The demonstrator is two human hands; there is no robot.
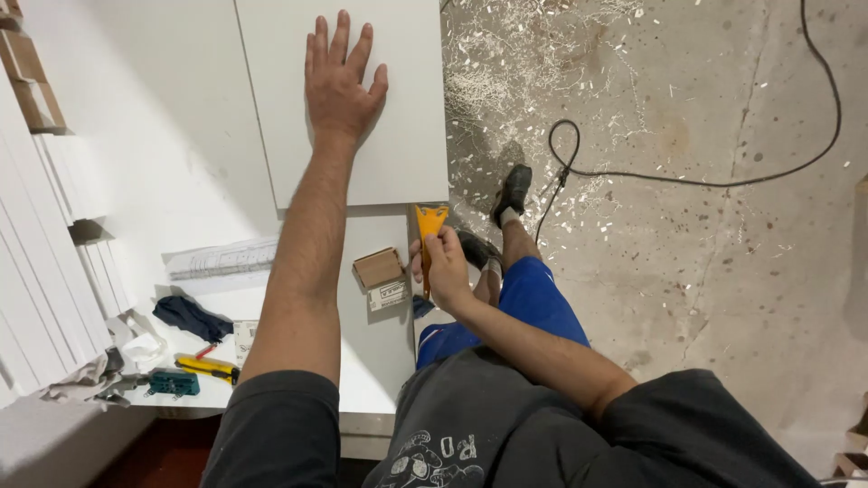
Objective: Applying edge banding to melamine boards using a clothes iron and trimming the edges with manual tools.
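My left hand (339, 77) lies flat with fingers spread on a white panel (407, 136) that rests on a larger white board (181, 136). My right hand (443, 267) grips an orange scraper (429, 226) by its handle. The scraper's wide blade end sits against the near right corner of the white panel, at the panel's edge.
A small cardboard box (378, 267) and a white label piece (389, 294) lie beside the scraper. A yellow utility knife (208, 366), a dark cloth (188, 316), a green tool (174, 383) and stacked white panels (45, 271) sit left. A black cable (687, 176) and wood shavings cover the concrete floor.
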